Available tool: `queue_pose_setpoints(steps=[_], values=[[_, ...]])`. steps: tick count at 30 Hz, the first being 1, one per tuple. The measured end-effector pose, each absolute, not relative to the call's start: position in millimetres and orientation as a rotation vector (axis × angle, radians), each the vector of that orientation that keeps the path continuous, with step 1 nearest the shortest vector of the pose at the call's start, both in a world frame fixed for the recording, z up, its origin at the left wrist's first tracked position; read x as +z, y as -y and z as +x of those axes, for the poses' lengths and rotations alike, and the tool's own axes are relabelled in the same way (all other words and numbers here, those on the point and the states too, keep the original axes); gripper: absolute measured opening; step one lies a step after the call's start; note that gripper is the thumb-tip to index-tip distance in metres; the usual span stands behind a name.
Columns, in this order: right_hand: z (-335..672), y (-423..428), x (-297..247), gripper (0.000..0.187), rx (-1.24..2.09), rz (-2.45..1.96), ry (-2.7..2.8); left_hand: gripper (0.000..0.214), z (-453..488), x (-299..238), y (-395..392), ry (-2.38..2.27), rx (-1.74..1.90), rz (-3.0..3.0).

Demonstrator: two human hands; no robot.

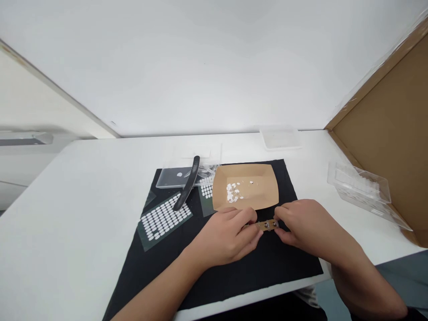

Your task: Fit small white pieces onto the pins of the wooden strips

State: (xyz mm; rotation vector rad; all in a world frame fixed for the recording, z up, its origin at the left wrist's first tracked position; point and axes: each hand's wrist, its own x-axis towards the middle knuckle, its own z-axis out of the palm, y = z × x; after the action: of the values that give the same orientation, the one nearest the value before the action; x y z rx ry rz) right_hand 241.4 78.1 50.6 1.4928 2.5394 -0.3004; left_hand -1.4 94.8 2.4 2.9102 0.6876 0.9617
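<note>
Both hands meet over a black mat, just in front of a brown paper tray. Between them lies a small tan strip with shiny round studs on it. My left hand pinches its left end with curled fingers. My right hand grips the right end, fingers closed. Inside the tray lie several small white bits.
A green sheet of white oval stickers lies left on the mat, with a black curved tool across it and a clear lid behind. A clear plastic box and a cardboard panel stand at the right.
</note>
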Motion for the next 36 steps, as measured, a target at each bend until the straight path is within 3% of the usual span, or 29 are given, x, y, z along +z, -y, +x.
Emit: queue_pose_setpoints(steps=[23, 36], values=[[240.1, -79.7, 54.3, 0.017, -0.409, 1.493, -2.472, 0.02, -2.1, 1.1, -95.4, -0.692, 0.92, 2.911], [255.5, -90.9, 55.2, 0.013, -0.744, 1.516, -2.606, 0.017, -3.0, 1.6, -94.4, -0.673, 0.906, 2.924]])
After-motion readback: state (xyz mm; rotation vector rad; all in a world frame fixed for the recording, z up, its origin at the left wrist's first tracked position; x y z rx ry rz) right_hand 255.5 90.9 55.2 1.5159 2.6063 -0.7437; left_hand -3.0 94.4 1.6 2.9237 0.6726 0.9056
